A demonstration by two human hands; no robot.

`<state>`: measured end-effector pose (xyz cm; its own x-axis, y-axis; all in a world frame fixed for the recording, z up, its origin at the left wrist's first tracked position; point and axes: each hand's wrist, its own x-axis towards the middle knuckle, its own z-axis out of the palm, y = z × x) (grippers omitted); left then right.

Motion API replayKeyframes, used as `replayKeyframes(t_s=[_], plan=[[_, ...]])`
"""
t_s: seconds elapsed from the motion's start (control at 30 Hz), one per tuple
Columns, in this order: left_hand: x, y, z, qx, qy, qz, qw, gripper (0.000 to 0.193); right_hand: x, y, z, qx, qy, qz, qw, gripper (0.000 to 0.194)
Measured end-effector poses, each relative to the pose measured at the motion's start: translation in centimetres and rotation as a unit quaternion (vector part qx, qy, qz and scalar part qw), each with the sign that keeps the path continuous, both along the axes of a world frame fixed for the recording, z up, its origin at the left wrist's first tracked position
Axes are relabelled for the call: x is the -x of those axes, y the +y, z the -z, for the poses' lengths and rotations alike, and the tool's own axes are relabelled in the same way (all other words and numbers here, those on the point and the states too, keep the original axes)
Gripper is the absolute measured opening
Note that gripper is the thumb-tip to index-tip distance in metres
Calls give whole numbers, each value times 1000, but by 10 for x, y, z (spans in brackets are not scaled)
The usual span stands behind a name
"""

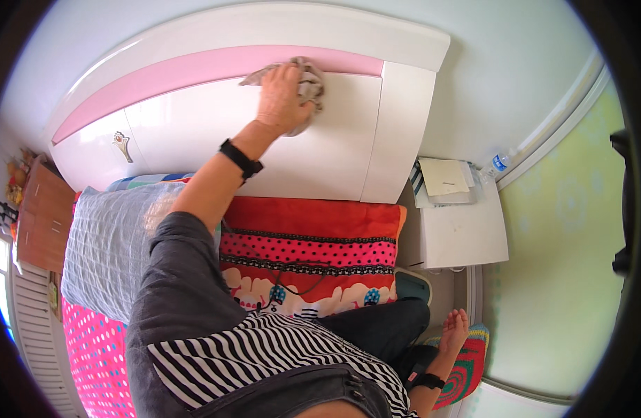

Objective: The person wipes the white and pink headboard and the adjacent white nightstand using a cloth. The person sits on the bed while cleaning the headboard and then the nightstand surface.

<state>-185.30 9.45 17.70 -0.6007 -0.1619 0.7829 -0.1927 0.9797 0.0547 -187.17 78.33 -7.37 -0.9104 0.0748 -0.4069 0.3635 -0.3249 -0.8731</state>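
My left hand presses a crumpled, patterned greyish-brown cloth against the bed's headboard. The headboard is glossy white, with a curved pink band near its top. The cloth overlaps the lower edge of this band and the white panel beneath. Some of it is hidden under my fingers and palm. Low on the right, my right hand is held out beside my leg with nothing in it. Closest to it is a round-patterned crocheted mat in red, green and yellow.
A pale blue pillow and a red printed pillow lie against the headboard. Right of the bed stands a white nightstand with papers and a plastic bottle. A metal ornament sits on the headboard's left part.
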Motion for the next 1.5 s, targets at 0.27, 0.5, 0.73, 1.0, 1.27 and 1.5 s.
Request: replayKeyframes(t_s=[0.27, 0.5, 0.73, 1.0, 1.27, 1.5], plan=[[86, 83, -6, -36, -39, 49, 997, 55, -13, 25, 20, 41, 7, 39, 998, 29], [98, 96, -4, -76, -3, 100, 992, 60, -15, 32, 33, 26, -8, 49, 998, 32], [98, 97, -9, 4, -34, 76, 997, 53, -13, 16, 18, 15, -22, 55, 998, 29], [93, 83, -47, 1, -200, 72, 977, 44, -16, 13, 29, 18, -21, 61, 998, 32], [86, 72, -44, 30, -135, 164, 977, 32, -25, 25, 32, 28, -17, 64, 997, 28], [97, 73, -64, 51, -259, 95, 960, 39, -20, 15, 35, 35, -17, 69, 997, 25]])
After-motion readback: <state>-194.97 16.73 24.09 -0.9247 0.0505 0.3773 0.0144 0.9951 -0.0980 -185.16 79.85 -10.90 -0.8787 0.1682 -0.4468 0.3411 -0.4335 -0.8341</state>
